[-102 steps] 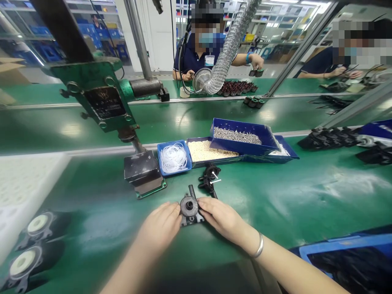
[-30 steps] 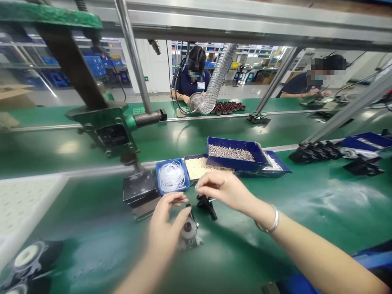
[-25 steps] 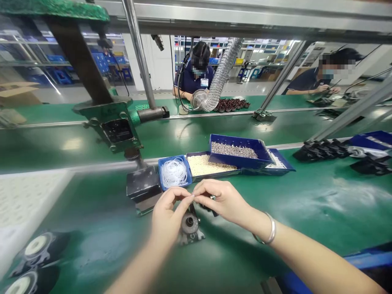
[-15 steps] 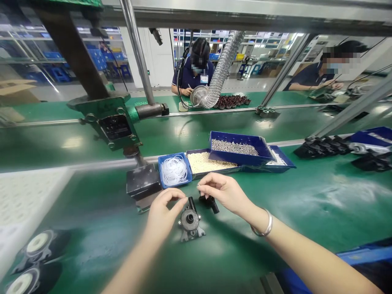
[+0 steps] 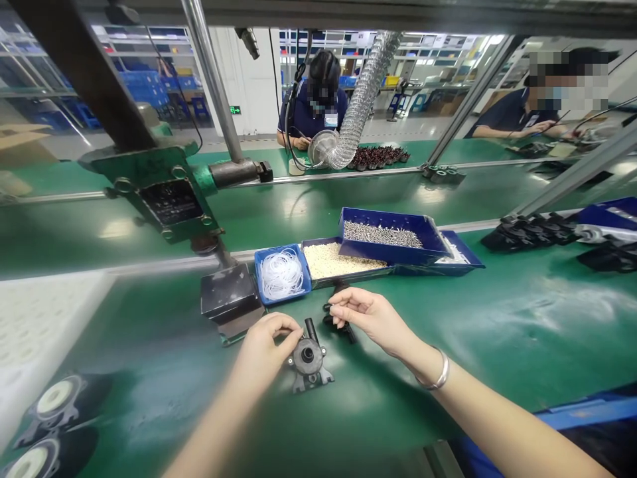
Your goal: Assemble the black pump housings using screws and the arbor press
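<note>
Black housing (image 5: 306, 359) sits on green table (image 5: 388, 421), six o'clock in my view. My left hand (image 5: 267, 340) at its ten o'clock, right hand (image 5: 371, 316) at two; fingers curled, can't tell if gripping.

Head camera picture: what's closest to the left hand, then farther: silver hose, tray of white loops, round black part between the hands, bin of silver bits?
1. Round black part: just right of the left hand.
2. Tray of white loops: straight ahead.
3. Bin of silver bits: ahead, right.
4. Silver hose: far back, right.
</note>
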Demonstrator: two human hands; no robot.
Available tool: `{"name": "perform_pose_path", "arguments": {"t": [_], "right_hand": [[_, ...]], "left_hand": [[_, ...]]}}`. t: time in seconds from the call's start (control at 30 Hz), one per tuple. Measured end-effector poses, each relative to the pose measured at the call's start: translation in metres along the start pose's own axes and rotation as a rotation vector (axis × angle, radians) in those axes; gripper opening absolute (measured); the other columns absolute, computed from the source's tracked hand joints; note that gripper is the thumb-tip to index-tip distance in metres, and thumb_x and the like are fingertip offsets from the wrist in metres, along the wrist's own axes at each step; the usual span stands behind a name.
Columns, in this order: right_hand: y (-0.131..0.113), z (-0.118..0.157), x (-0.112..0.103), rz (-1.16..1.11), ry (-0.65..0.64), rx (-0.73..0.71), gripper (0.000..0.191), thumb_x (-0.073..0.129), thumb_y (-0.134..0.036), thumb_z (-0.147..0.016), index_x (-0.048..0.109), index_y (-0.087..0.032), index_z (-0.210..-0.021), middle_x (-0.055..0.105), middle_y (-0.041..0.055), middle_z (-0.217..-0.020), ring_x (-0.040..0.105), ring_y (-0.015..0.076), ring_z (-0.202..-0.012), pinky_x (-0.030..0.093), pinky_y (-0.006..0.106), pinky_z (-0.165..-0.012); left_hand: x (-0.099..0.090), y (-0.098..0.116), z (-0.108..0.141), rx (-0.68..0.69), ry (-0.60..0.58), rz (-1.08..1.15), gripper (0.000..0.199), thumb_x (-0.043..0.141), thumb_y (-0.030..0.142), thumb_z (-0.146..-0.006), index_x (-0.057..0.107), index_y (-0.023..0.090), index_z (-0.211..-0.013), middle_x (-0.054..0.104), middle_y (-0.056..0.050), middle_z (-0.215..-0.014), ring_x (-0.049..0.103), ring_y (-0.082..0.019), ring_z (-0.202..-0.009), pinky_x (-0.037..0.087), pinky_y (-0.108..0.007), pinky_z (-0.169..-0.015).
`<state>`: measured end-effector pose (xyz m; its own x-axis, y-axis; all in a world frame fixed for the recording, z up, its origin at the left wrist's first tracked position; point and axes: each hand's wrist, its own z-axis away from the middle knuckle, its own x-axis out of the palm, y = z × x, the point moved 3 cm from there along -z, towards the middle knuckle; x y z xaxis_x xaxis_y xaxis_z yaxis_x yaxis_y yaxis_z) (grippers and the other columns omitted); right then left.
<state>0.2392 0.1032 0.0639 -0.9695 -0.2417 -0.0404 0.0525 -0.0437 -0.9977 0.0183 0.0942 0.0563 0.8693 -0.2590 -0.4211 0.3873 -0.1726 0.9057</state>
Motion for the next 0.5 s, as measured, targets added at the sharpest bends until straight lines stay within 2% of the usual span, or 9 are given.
{"name": "perform_pose_path", "arguments": {"t": [0.17,0.27,0.4,0.5], "right_hand": [[0.005,0.0,0.005,-0.054,-0.019,0.021,0.033,0.076,-0.043,-0.08,0.066,-0.016,-0.096,0.067,0.0015,-0.076,0.064,0.0146,-0.068,0.054,0.029,-0.067],[0.006,0.001,0.006,-0.044,-0.027,0.029,0.033,0.076,-0.043,-0.08,0.065,-0.016,-0.096,0.068,0.0021,-0.076,0.064,0.015,-0.068,0.054,0.03,-0.066],[0.008,0.003,0.006,-0.05,-0.046,0.04,0.032,0.075,-0.043,-0.082,0.064,-0.016,-0.096,0.069,0.003,-0.076,0.065,0.0151,-0.068,0.054,0.029,-0.067],[0.009,0.003,0.007,-0.041,-0.049,0.05,0.032,0.074,-0.043,-0.082,0.064,-0.016,-0.095,0.07,0.0033,-0.077,0.066,0.0152,-0.069,0.053,0.029,-0.067]], "left_hand": [[-0.001,0.007,0.0,0.098,0.014,-0.139,0.012,0.057,0.021,-0.088,0.066,0.021,-0.082,0.068,-0.003,-0.087,0.065,-0.018,-0.083,0.055,-0.03,-0.076],[-0.001,0.015,0.0,0.209,-0.032,-0.308,0.013,0.053,0.019,-0.091,0.064,0.021,-0.085,0.068,-0.003,-0.088,0.064,-0.018,-0.082,0.053,-0.029,-0.075],[0.003,0.022,0.003,0.424,-0.128,-0.564,0.022,0.042,0.019,-0.098,0.063,0.019,-0.092,0.068,-0.006,-0.09,0.065,-0.019,-0.081,0.052,-0.031,-0.074],[0.003,0.022,0.004,0.451,-0.14,-0.597,0.025,0.039,0.017,-0.098,0.062,0.019,-0.092,0.068,-0.006,-0.089,0.065,-0.019,-0.079,0.052,-0.031,-0.073]]}}
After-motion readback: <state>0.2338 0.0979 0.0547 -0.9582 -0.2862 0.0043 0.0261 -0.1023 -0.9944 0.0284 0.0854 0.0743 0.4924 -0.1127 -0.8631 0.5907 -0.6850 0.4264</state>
